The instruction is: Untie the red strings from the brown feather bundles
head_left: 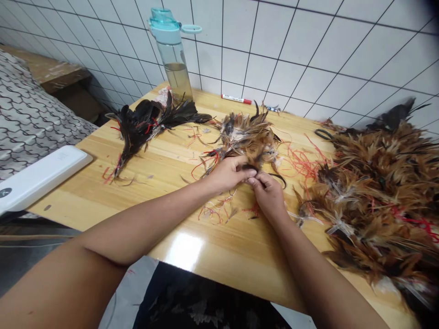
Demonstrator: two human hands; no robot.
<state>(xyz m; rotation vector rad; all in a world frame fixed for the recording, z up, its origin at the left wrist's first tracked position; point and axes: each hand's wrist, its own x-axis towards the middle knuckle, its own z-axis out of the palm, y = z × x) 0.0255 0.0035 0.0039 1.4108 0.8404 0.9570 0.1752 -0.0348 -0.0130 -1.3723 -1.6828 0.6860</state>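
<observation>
My left hand point(231, 173) and my right hand point(269, 191) meet over the middle of the wooden table, thumbs and fingertips pinched close together. Between them is a small bunch of brown and dark feathers point(255, 161), its lower ends hidden by my fingers. Just beyond my hands lies a loose pile of brown feathers point(236, 130) with pale quill ends. Red string scraps point(211, 214) and bits of down are scattered on the wood nearer to me. More tangled red string point(303, 161) lies right of my hands.
A large heap of brown feathers point(380, 183) covers the right side, with a dark scissor handle point(323, 134) at its edge. Black feather bundles point(140, 123) lie left. A water bottle point(174, 59), a red-capped marker point(236, 99) and a white device point(44, 176) are around the table point(164, 201).
</observation>
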